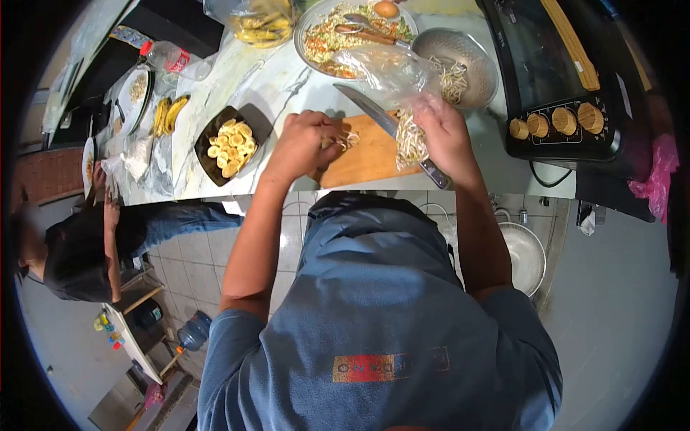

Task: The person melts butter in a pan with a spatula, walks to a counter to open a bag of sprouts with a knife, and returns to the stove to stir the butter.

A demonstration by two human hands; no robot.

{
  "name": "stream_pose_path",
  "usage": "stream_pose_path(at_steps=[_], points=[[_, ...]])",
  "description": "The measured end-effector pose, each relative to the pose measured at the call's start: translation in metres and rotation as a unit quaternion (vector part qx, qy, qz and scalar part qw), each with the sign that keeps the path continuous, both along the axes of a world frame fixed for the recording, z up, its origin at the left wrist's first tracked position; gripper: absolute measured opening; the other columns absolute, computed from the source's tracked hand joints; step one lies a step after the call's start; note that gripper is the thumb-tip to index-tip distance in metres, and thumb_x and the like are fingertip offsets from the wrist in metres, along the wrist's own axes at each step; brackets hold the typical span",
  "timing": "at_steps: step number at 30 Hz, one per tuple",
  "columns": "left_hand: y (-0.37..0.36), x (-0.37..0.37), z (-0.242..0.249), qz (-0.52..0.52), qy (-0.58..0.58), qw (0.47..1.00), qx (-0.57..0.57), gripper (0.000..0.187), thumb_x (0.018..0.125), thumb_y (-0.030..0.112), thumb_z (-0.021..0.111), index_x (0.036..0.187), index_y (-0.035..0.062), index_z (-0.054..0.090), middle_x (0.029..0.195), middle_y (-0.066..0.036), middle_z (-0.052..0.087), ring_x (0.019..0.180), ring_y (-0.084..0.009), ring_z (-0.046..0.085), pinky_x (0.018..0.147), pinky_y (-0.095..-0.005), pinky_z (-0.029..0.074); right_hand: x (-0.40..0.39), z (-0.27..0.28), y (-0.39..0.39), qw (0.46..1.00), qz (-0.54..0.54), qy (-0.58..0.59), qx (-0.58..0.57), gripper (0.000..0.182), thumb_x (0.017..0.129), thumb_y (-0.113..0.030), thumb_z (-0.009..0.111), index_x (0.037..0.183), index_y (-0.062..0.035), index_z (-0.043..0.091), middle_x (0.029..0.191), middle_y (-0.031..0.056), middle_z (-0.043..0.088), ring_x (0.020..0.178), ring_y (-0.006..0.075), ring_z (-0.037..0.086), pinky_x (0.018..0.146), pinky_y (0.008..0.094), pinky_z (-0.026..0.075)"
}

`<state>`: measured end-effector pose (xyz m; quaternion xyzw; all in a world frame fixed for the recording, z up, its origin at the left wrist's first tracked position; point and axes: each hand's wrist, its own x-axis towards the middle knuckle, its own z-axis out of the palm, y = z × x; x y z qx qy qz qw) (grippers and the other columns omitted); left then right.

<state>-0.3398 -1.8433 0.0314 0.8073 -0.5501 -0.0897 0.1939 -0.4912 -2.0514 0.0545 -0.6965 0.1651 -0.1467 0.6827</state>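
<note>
My left hand (pixel 305 147) is over the wooden cutting board (pixel 366 169), its fingers curled around a few bean sprouts (pixel 350 139). My right hand (pixel 444 133) grips a clear plastic bag (pixel 384 68) with bean sprouts bunched in its lower part (pixel 411 144). Across the board lies a knife (pixel 370 108), its blade angled to the far left and its dark handle (pixel 435 174) at the near right edge, below my right hand. Behind the bag stands a metal bowl (pixel 478 61) holding more bean sprouts.
A dark square bowl (pixel 208 147) of yellow round pieces sits left of the board. At the back is a tray (pixel 300 47) with chopped vegetables, an egg and a spoon. A toaster oven (pixel 568 100) stands right; a bottle (pixel 169 61) and bananas (pixel 169 115) left. Another person (pixel 86 244) works at far left.
</note>
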Motion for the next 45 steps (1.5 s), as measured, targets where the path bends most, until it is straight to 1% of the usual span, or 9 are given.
stream_pose_path(at_steps=[7, 15, 19, 21, 24, 30, 40, 43, 45], points=[[-0.012, -0.007, -0.015, 0.026, 0.001, 0.999, -0.045, 0.025, 0.067, 0.016, 0.072, 0.092, 0.0107, 0.068, 0.092, -0.005, 0.060, 0.093, -0.0236, 0.055, 0.081, -0.0355, 0.039, -0.010, -0.002, -0.007, 0.999, -0.033, 0.008, -0.005, 0.025, 0.094, -0.012, 0.045, 0.111, 0.0010, 0.059, 0.085, -0.0015, 0.058, 0.075, 0.0038, 0.048, 0.069, 0.0204, 0.041], [-0.017, -0.009, -0.007, -0.009, 0.025, 0.999, -0.017, 0.042, 0.065, 0.019, 0.076, 0.105, 0.0113, 0.064, 0.099, -0.007, 0.059, 0.098, -0.0252, 0.054, 0.087, -0.0363, 0.038, -0.015, 0.008, -0.013, 0.998, -0.053, 0.028, -0.033, 0.027, 0.094, -0.011, 0.045, 0.114, -0.0004, 0.059, 0.084, -0.0027, 0.058, 0.072, 0.0029, 0.046, 0.066, 0.0201, 0.039], [-0.022, -0.012, -0.012, 0.009, 0.014, 1.000, -0.009, 0.039, 0.066, 0.021, 0.077, 0.101, 0.0105, 0.064, 0.099, -0.007, 0.060, 0.096, -0.0255, 0.055, 0.086, -0.0368, 0.038, -0.016, 0.013, -0.010, 0.997, -0.067, -0.031, -0.032, 0.027, 0.094, -0.011, 0.045, 0.114, -0.0005, 0.059, 0.080, -0.0045, 0.055, 0.069, 0.0023, 0.043, 0.063, 0.0195, 0.038], [-0.027, -0.010, -0.010, 0.022, 0.066, 0.996, 0.056, 0.032, 0.067, 0.021, 0.076, 0.093, 0.0093, 0.063, 0.091, -0.007, 0.061, 0.092, -0.0264, 0.057, 0.085, -0.0373, 0.038, -0.017, 0.014, -0.012, 0.997, -0.058, -0.026, -0.041, 0.027, 0.094, -0.011, 0.045, 0.114, -0.0004, 0.059, 0.076, -0.0061, 0.051, 0.066, 0.0017, 0.041, 0.061, 0.0190, 0.036], [-0.027, -0.007, -0.018, 0.024, 0.065, 0.997, 0.038, 0.025, 0.069, 0.020, 0.075, 0.085, 0.0077, 0.061, 0.083, -0.007, 0.061, 0.084, -0.0276, 0.059, 0.080, -0.0375, 0.042, -0.017, 0.011, -0.015, 0.998, -0.054, -0.020, -0.039, 0.027, 0.094, -0.011, 0.044, 0.114, -0.0004, 0.058, 0.075, -0.0067, 0.050, 0.065, 0.0016, 0.040, 0.059, 0.0187, 0.035], [-0.024, -0.007, -0.028, 0.050, 0.104, 0.993, 0.008, 0.021, 0.071, 0.020, 0.073, 0.081, 0.0065, 0.061, 0.079, -0.011, 0.061, 0.075, -0.0322, 0.060, 0.068, -0.0406, 0.046, -0.010, 0.008, -0.017, 0.998, -0.045, -0.032, -0.014, 0.027, 0.094, -0.012, 0.045, 0.115, -0.0008, 0.058, 0.076, -0.0067, 0.051, 0.065, 0.0015, 0.040, 0.059, 0.0185, 0.034], [-0.019, -0.006, -0.023, 0.057, 0.138, 0.989, 0.003, 0.020, 0.074, 0.016, 0.072, 0.084, 0.0038, 0.060, 0.078, -0.012, 0.061, 0.072, -0.0322, 0.059, 0.065, -0.0372, 0.047, 0.000, 0.011, -0.018, 0.998, -0.041, -0.033, -0.022, 0.027, 0.094, -0.012, 0.044, 0.114, -0.0017, 0.059, 0.077, -0.0063, 0.050, 0.067, 0.0018, 0.040, 0.060, 0.0185, 0.035], [-0.015, -0.005, -0.024, 0.077, 0.154, 0.985, -0.006, 0.020, 0.074, 0.015, 0.072, 0.085, 0.0031, 0.061, 0.073, -0.011, 0.062, 0.066, -0.0264, 0.060, 0.062, -0.0339, 0.048, -0.002, 0.012, -0.019, 1.000, -0.024, -0.005, 0.009, 0.026, 0.094, -0.011, 0.044, 0.113, -0.0014, 0.059, 0.079, -0.0053, 0.052, 0.068, 0.0020, 0.041, 0.061, 0.0185, 0.036], [-0.012, -0.001, -0.029, 0.117, 0.220, 0.968, -0.011, 0.017, 0.072, 0.013, 0.073, 0.082, 0.0037, 0.062, 0.071, -0.011, 0.064, 0.064, -0.0229, 0.063, 0.060, -0.0315, 0.048, -0.002, 0.010, -0.020, 0.999, -0.011, -0.041, -0.009, 0.025, 0.094, -0.010, 0.044, 0.112, -0.0017, 0.059, 0.080, -0.0050, 0.053, 0.068, 0.0021, 0.042, 0.062, 0.0185, 0.036]])
